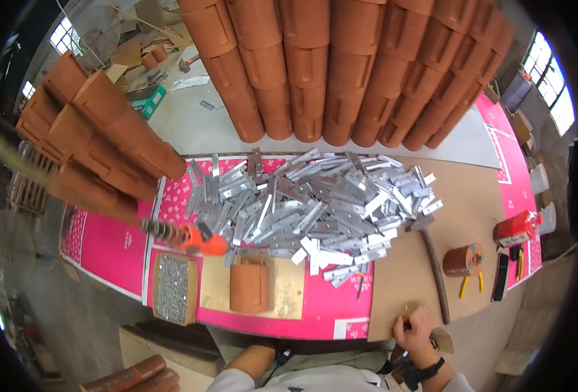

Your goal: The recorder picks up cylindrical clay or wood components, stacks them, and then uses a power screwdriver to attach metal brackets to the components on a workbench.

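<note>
My right hand [414, 328] is closed in a fist at the table's front edge, near the end of a hammer's wooden handle [436, 274]; what it holds, if anything, is hidden. My left forearm [253, 361] reaches toward the front edge, its hand out of sight. A short terracotta-coloured cylinder [249, 289] rests on a tan board [291, 302] before me. To its left is an open carton of small metal screws or rivets [174, 287]. Behind that, an orange power drill [200, 240] points its chuck left. A big heap of slotted metal brackets [315, 202] covers the middle.
Tall stacks of terracotta cylinders [302, 72] line the back, with more stacks [99, 137] at left. On the right are another cylinder [462, 260], yellow-handled pliers [472, 285], a black bar-shaped object [500, 277] and a red can [516, 228]. A green box [148, 101] sits behind.
</note>
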A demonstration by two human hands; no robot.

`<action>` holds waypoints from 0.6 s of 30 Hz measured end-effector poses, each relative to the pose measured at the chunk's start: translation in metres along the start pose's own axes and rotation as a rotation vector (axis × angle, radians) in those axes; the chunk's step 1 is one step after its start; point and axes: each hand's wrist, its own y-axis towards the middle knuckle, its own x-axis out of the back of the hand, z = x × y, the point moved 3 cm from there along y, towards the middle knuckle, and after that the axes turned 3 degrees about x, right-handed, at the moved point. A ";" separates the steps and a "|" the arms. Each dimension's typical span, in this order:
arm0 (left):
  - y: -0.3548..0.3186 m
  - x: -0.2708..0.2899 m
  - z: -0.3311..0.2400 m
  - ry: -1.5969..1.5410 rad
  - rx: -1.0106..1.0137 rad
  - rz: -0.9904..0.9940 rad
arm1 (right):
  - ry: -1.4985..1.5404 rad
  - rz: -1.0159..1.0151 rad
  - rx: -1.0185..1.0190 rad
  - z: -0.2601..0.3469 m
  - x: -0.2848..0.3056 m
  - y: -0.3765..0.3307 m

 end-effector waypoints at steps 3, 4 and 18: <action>-0.001 0.025 -0.012 -0.002 0.038 0.000 | 0.014 0.013 0.018 0.000 0.003 0.006; -0.004 0.031 -0.016 -0.002 0.058 0.000 | 0.029 0.053 -0.018 -0.002 0.002 0.002; -0.032 0.057 -0.019 0.065 0.044 -0.055 | 0.003 0.070 -0.006 0.003 0.001 -0.001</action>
